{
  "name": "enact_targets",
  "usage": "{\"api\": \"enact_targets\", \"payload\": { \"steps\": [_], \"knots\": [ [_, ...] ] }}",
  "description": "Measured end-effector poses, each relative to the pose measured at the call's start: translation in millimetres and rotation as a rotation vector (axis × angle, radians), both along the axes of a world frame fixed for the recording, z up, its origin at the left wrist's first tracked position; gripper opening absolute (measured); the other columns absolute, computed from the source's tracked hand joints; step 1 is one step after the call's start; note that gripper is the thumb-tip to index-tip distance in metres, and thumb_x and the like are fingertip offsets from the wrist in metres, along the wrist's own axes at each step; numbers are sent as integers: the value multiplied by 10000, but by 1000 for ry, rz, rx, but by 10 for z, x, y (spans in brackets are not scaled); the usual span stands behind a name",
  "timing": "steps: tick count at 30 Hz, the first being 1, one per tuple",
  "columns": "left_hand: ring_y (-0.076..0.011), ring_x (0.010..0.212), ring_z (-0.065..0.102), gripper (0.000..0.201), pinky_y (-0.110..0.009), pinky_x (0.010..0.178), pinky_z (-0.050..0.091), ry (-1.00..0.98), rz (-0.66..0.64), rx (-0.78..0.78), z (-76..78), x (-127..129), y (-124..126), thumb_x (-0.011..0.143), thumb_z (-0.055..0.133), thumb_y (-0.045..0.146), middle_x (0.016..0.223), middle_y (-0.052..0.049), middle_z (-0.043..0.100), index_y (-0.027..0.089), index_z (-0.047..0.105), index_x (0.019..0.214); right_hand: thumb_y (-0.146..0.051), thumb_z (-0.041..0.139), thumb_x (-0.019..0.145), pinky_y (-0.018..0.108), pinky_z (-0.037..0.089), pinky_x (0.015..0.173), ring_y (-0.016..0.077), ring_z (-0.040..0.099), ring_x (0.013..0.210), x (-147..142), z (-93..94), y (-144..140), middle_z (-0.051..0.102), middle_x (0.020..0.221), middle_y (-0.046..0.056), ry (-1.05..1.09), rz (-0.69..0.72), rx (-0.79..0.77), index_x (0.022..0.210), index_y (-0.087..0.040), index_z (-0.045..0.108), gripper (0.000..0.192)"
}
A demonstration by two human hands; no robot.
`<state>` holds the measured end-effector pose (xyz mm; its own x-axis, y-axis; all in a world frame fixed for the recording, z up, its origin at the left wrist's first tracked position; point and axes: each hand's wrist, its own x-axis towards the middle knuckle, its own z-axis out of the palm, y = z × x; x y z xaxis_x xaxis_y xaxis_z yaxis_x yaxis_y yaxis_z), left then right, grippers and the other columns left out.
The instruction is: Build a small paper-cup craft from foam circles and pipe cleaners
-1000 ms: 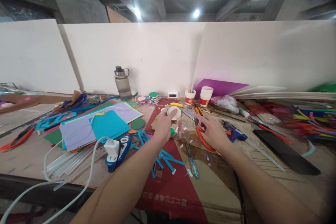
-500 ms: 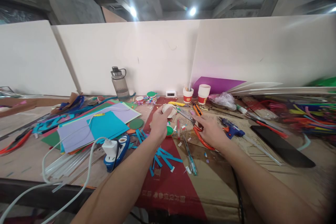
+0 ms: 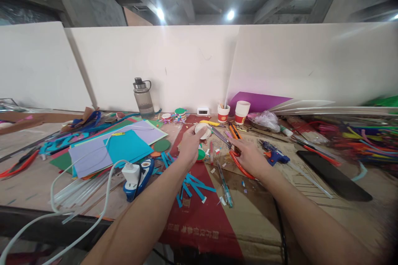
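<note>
Between the fingers of my left hand (image 3: 189, 145) is a small round white piece (image 3: 203, 131); its exact kind is unclear. My right hand (image 3: 248, 155) grips scissors with red-orange handles (image 3: 240, 166), their metal blades (image 3: 220, 136) pointing left at the white piece. Whether the blade tips touch it I cannot tell. Just below my left hand lies a green round lid-like piece (image 3: 201, 155). Blue paper strips (image 3: 195, 184) are scattered under my left forearm, and a teal pen (image 3: 226, 188) lies between my arms among small paper scraps.
Coloured paper sheets (image 3: 127, 149) and a blue power socket (image 3: 144, 178) lie at left, a water bottle (image 3: 144, 101) behind them. Paper cups (image 3: 241, 112) stand at the back. A blue glue gun (image 3: 276, 156) and a black phone (image 3: 334, 176) lie right. A white cable (image 3: 107, 198) loops at front left.
Both hands keep nearly the same place, with the white piece and scissors still held. The scissor blades look slightly shifted against the white piece. The whole view has moved a little.
</note>
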<state>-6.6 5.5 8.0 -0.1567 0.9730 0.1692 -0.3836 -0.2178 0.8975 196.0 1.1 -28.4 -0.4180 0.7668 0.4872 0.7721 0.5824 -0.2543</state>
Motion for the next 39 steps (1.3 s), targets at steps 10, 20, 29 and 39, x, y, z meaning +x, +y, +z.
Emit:
{"api": "enact_targets", "payload": {
  "steps": [10,20,29,39],
  "knots": [
    [-135,674,611,373,-223,530,464,-12,36,-17,-14,13,4,543,839,361,772,-36,664,125,695,793,-162,509,859,402,541,900,282,677,1040,-23,14,-24,673,1221,164,-47,-24,33,1269,-156,631,429],
    [-131,668,608,401,-221,520,461,-67,11,4,-84,7,51,526,852,378,789,-39,662,123,687,787,-184,529,854,363,561,823,267,704,975,-16,89,-74,703,1191,111,-183,-133,39,1282,-225,636,443],
    [-143,659,627,397,-210,487,420,-39,22,-5,-95,-1,62,553,836,385,781,-52,677,125,670,802,-161,532,833,374,554,853,272,696,995,-14,85,-67,699,1199,119,-157,-98,42,1234,-197,667,425],
    [-123,589,619,375,-202,462,382,-66,-3,-12,-61,-8,37,555,834,352,732,-37,675,119,672,801,-142,532,815,389,550,883,274,706,965,-16,72,-63,706,1175,130,-128,-94,-10,1237,-180,664,443]
  ]
}}
